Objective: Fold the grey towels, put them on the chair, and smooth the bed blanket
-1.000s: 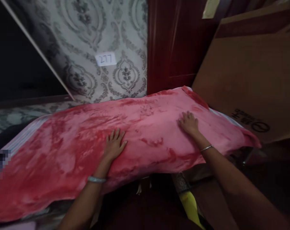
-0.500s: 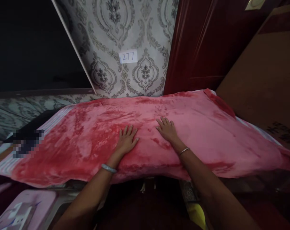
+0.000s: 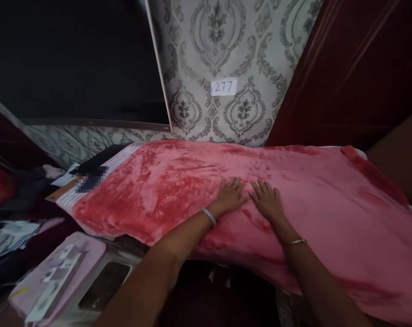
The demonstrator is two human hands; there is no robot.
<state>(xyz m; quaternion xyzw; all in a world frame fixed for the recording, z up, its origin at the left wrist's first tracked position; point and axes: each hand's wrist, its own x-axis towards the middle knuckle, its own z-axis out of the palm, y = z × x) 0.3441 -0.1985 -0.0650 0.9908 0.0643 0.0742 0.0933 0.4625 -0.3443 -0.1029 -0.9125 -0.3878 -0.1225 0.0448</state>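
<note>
A plush blanket (image 3: 178,181) in pink and red is spread over a low table-like surface, most of which it hides. My left hand (image 3: 230,194) lies flat on its middle, fingers stretched out, with a pale bangle on the wrist. Right beside it, my right hand (image 3: 266,199) also rests palm down, fingers extended, a thin silver bracelet on that wrist. The two hands nearly touch at the thumbs. Neither one grips the cloth. Under the blanket's left end, a striped light cloth (image 3: 120,156) shows along the edge.
Behind stands a patterned wall with a paper label (image 3: 224,86) reading 277. A large black screen (image 3: 76,63) hangs at upper left. Dark red door panelling (image 3: 345,77) and a brown box (image 3: 399,150) border the right. A pink-lidded bin (image 3: 59,277) with a power strip (image 3: 56,286) sits lower left.
My view has turned to the left, so the scene sits further right. My left hand has slid across the blanket toward my right hand, closing the gap between them.
</note>
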